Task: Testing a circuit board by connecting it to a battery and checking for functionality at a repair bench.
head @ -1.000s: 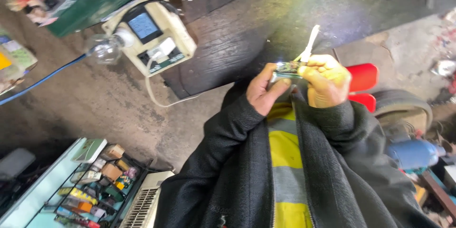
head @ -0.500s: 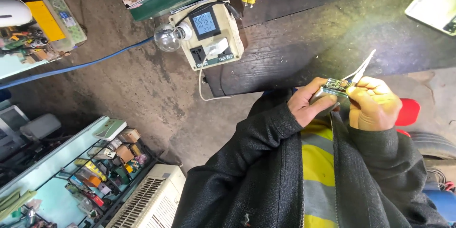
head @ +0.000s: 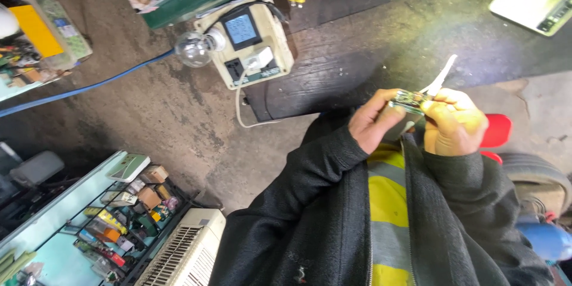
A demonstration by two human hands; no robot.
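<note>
Small green circuit board pinched betw both my hands, chest height, above dark table edge. Left hand closed on board's left end, thumb on top. Right hand curled shut round white-handled tool, also touching board's right end. Tool's long axis runs up-right, away fm me; tip at board, hidden by fingers. Board lies betw grips, both equally near.
</note>
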